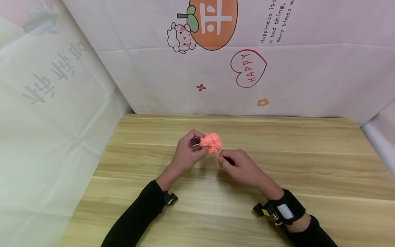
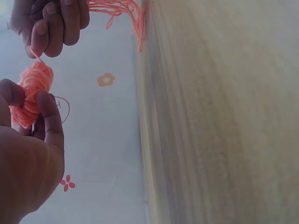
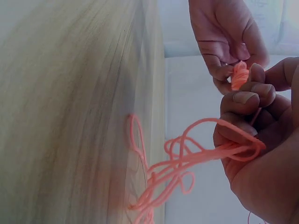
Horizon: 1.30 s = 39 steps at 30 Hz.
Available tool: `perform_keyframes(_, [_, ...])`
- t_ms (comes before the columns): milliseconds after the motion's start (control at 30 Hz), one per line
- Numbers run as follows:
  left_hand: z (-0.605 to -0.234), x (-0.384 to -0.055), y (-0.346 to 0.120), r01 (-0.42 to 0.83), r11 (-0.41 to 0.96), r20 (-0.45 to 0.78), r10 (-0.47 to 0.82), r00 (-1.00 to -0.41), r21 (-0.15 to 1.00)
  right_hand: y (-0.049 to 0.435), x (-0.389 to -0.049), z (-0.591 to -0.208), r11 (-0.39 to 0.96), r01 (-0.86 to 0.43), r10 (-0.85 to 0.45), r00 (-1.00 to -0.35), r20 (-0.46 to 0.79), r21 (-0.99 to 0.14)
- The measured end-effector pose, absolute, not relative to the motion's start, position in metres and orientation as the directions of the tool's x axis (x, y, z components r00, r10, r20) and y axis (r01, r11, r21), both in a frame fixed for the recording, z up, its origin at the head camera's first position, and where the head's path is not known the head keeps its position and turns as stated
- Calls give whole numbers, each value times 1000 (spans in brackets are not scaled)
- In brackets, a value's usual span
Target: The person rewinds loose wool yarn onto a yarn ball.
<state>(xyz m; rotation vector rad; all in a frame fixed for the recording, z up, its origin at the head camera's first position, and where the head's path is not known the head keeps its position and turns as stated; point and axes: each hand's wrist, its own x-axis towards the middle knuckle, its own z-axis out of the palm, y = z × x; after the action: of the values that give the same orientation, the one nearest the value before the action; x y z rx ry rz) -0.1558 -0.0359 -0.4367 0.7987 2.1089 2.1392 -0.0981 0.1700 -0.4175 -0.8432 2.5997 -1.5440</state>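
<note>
A small coral-orange bundle of wound yarn (image 1: 212, 142) is pinched between the thumb and fingers of my left hand (image 1: 188, 149), above the table. Just to its right, my right hand (image 1: 242, 167) has its fingers curled round a strand of the same yarn. In the left wrist view a short taut strand (image 2: 36, 55) runs from the bundle up to the right hand's fingertips. Loose loops of yarn (image 3: 182, 161) trail out of the right palm and hang down to the table, as the right wrist view shows.
Both hands are over a wood-grain table (image 1: 197, 219). A white printed cloth (image 1: 154, 79) with a red heart and flowers stands behind it, and another white cloth (image 1: 61, 137) hangs at the left. Each wrist wears a small camera, such as the right one (image 1: 266, 210).
</note>
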Motion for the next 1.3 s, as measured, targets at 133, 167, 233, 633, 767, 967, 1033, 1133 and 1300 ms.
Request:
perform_keyframes(133, [-450, -161, -35, 305, -33, 295, 377, -878, 952, 173, -102, -429, 384, -462, -456, -848, 270, -799])
perform_keyframes(167, [-453, -162, -35, 304, -23, 289, 380, -879, 953, 174, -103, -433, 384, -461, -456, -848, 270, -800])
perform_keyframes(233, [-459, -165, -34, 306, 6, 280, 389, -878, 952, 177, -107, -440, 381, -460, -457, -848, 270, -802])
perform_keyframes(633, [-443, -154, -33, 347, 143, 241, 481, -843, 927, 180, -107, -442, 378, -433, -436, -863, 255, -818])
perform_keyframes(767, [-429, -146, -34, 373, 196, 219, 537, -814, 907, 181, -108, -442, 374, -425, -429, -867, 253, -824])
perform_keyframes(967, [-438, -150, -33, 409, 248, 188, 608, -771, 878, 182, -108, -440, 370, -416, -429, -870, 244, -831])
perform_keyframes(1033, [-446, -153, -32, 408, 255, 169, 630, -758, 877, 182, -108, -439, 376, -418, -427, -870, 245, -827])
perform_keyframes(1133, [-455, -158, -33, 413, 264, 143, 669, -729, 872, 183, -108, -439, 381, -419, -416, -874, 253, -824])
perform_keyframes(1300, [-460, -161, -36, 438, 242, 126, 742, -659, 866, 183, -108, -438, 383, -408, -399, -882, 250, -828])
